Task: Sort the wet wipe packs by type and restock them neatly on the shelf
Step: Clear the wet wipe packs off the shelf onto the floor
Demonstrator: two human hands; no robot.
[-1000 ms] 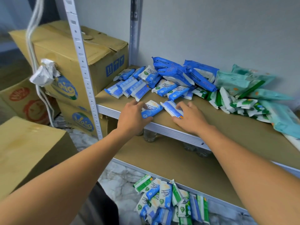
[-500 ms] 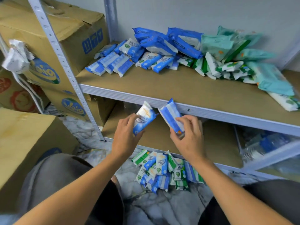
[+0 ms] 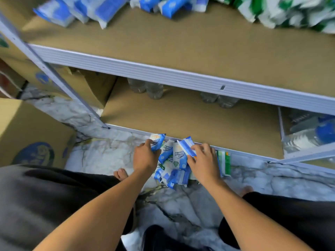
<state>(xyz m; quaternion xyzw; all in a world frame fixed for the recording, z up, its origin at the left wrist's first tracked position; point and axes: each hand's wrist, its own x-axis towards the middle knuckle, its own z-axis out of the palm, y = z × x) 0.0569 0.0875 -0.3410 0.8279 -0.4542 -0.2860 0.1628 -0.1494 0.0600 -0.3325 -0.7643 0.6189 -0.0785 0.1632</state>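
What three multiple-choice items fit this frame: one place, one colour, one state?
1. Where does the pile of packs below the hands lie? A) on the floor B) in a box C) on the upper shelf
2. What colour is the pack in the left hand? A) red B) blue and white C) black
3. What is the right hand doing? A) lying flat, empty B) gripping a striped pack C) pushing a box

1 A: it lies on marble before the bottom shelf. 2 B: blue with a white panel. 3 B: fingers curl round it.
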